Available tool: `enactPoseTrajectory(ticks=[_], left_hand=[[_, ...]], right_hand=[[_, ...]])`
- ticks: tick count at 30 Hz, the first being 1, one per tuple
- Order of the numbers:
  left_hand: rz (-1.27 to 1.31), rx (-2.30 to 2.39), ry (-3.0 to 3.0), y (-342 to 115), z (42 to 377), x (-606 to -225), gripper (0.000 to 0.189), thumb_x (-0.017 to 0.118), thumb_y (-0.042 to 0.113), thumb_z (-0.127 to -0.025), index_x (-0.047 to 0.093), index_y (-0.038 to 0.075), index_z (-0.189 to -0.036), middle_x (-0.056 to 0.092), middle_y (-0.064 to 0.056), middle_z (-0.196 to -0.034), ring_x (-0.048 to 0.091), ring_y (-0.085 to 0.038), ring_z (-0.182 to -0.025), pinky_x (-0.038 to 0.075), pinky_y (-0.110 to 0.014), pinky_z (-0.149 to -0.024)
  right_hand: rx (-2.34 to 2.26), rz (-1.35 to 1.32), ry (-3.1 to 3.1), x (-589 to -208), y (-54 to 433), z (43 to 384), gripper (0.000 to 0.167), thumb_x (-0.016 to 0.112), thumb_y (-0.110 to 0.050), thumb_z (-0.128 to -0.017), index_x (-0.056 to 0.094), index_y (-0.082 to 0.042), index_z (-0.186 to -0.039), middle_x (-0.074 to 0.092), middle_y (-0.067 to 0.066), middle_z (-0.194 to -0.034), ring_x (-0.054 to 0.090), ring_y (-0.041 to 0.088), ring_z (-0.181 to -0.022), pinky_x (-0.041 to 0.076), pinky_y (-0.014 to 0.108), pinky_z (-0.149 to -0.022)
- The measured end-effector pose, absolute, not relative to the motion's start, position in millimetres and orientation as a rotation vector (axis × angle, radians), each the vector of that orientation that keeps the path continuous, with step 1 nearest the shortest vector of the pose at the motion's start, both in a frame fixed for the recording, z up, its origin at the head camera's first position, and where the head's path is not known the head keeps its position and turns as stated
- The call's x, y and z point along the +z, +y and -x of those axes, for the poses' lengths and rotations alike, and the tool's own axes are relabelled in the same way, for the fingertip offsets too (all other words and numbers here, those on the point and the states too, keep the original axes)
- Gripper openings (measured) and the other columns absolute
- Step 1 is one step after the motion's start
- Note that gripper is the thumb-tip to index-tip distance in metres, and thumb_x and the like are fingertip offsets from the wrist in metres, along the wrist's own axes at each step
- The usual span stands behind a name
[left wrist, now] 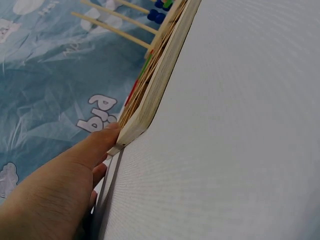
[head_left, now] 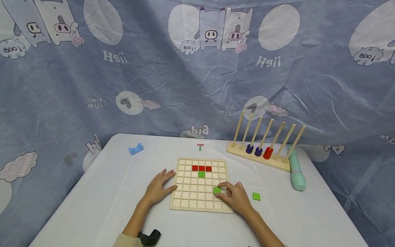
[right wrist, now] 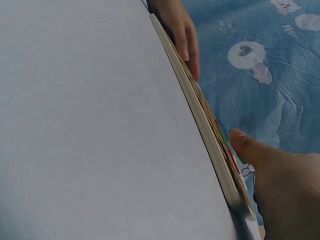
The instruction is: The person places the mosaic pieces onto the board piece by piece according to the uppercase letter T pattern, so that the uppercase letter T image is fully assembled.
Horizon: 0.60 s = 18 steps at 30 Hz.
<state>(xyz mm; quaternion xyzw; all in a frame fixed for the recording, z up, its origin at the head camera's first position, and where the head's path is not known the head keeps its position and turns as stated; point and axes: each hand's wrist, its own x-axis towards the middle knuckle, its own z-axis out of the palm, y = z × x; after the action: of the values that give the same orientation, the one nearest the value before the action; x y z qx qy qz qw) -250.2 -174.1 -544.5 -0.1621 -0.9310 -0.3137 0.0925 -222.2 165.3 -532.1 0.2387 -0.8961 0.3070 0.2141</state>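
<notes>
A wooden grid board point(head_left: 193, 196) lies flat on the table, with red tiles point(head_left: 202, 168) in a row of three and one green tile point(head_left: 201, 174) under the middle one. Fingers spread, my left hand point(head_left: 158, 189) rests at the board's left edge; in the left wrist view its thumb point(left wrist: 102, 142) touches the board's corner. Over the right side of the board, my right hand point(head_left: 236, 198) pinches another green tile point(head_left: 217, 190) between thumb and fingers. In the right wrist view the right thumb point(right wrist: 247, 145) shows above the board, with the tile mostly hidden.
A loose green tile point(head_left: 256, 196) lies right of the board. Behind stand a pattern card point(head_left: 203, 148) and a wooden peg rack point(head_left: 259, 157) with blue and red beads. A mint-green cylindrical object point(head_left: 297, 173) lies far right, a blue curved piece point(head_left: 136, 149) back left.
</notes>
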Motion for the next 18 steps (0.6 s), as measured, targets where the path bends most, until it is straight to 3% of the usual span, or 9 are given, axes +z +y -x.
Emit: enactPoseTrajectory(ticks=[18], left_hand=[[0.485,-0.935,-2.747,-173.8,250.0,-545.0,0.062,0.065,0.052,-0.080,0.054,0.018,-0.130,0.046,0.002,-0.138,0.029,-0.028,-0.134,0.023,-0.053,-0.106]], right_hand=[[0.821,-0.624,-2.427,-532.8,116.4,245.8,0.032,0.079,-0.036,-0.071,0.068,-0.018,-0.095,0.028,-0.021,-0.048,0.024,0.000,-0.044,0.023,0.024,-0.058]])
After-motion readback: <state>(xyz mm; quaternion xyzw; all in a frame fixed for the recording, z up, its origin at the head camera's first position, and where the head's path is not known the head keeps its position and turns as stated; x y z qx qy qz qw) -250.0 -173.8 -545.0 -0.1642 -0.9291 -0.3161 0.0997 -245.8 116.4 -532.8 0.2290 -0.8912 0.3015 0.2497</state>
